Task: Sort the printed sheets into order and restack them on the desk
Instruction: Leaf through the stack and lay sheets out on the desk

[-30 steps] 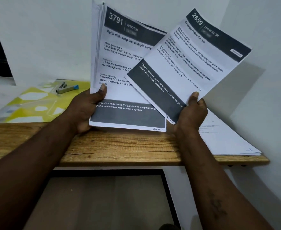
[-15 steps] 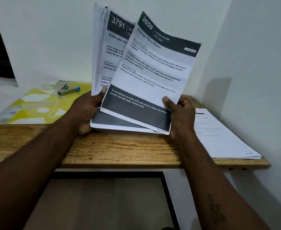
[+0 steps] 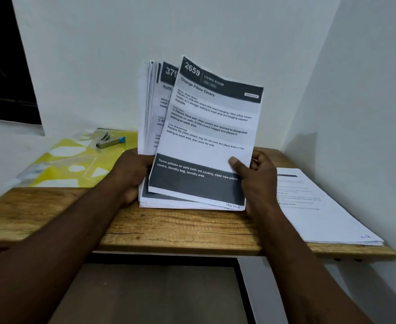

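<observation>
Over the desk point(image 3: 169, 230), left hand point(image 3: 131, 175) and right hand point(image 3: 259, 183), fingers point(image 3: 261, 157) tight around one upright sheaf of printed sheets point(image 3: 206, 127).

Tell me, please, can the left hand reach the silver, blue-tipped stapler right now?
Probably not freely: the left hand grips the printed sheaf, though nothing stands between it and the silver, blue-tipped stapler.

Dim, cool and even indoors, lit from the upper left. Soft grey shadow cast on the right wall point(image 3: 309, 146) past the held sheets point(image 3: 206, 127). Faint sheen on the yellow folder point(image 3: 52, 164). Crisp print on the front page, smeared and soft along the fanned left edges. Pitch black and featureless in the window point(image 3: 5, 66). Bowed by the wide lens along the table point(image 3: 169, 230) edge and toward the corners. Murky under the table.
</observation>
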Action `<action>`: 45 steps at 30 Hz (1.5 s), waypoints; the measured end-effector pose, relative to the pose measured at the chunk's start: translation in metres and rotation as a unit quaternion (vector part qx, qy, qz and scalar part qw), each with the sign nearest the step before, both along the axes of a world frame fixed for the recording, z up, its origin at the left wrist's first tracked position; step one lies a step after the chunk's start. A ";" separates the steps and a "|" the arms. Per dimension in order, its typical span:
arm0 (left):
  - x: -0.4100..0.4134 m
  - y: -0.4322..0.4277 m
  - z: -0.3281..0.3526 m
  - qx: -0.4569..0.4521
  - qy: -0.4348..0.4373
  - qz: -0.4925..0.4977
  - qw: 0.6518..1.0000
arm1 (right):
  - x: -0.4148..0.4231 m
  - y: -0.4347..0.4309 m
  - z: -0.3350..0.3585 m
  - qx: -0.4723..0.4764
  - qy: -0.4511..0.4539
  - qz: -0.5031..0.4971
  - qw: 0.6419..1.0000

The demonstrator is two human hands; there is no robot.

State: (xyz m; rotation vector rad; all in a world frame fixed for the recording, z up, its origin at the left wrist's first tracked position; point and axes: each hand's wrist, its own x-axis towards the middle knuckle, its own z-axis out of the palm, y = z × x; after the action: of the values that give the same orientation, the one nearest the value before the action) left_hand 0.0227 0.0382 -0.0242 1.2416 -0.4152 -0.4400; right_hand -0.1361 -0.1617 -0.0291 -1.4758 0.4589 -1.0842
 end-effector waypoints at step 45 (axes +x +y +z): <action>-0.016 0.016 0.001 -0.085 0.119 -0.045 0.988 | -0.003 0.004 -0.004 0.007 -0.040 0.010 0.999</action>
State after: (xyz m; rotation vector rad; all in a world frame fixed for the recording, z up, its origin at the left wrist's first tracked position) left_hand 0.0071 0.0539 -0.0228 0.9933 -0.2981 -0.6100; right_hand -0.1395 -0.1577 -0.0329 -1.4161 0.3945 -1.1169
